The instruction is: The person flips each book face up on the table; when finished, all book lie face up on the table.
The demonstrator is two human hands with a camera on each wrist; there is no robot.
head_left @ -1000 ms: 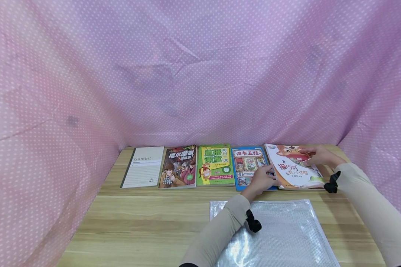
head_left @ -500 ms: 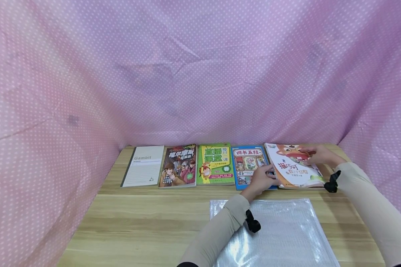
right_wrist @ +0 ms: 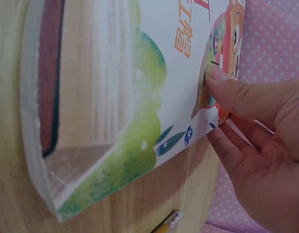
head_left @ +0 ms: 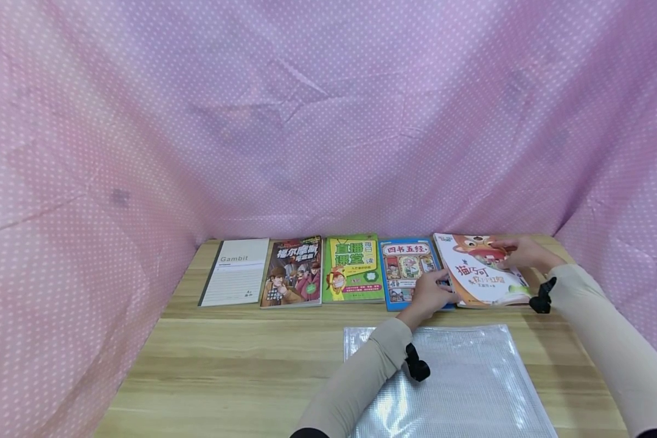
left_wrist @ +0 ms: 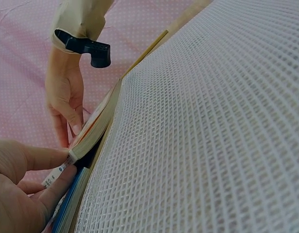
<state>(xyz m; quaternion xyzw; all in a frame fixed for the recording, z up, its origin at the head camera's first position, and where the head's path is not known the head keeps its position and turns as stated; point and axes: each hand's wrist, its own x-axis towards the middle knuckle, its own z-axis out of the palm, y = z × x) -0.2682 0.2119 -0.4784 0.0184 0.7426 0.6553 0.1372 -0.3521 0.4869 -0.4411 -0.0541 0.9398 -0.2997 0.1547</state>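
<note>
A white picture book (head_left: 479,274) with a red and orange cartoon figure lies at the right end of a row of books. My left hand (head_left: 431,293) pinches its left edge at the spine; in the left wrist view the thumb is on top and a finger beneath. On the opposite edge, my right hand (head_left: 528,255) grips the book, its thumb (right_wrist: 237,94) flat on the cover in the right wrist view and the other fingers at the edge. The blue book (head_left: 407,267) lies just left, partly covered by my left hand and close to the white book.
Farther left lie a green book (head_left: 353,267), a dark comic-style book (head_left: 292,272) and a white notebook (head_left: 235,272). A clear mesh pouch (head_left: 460,377) lies in front, under the left forearm. Pink dotted cloth (head_left: 317,121) hangs behind the wooden table (head_left: 224,365).
</note>
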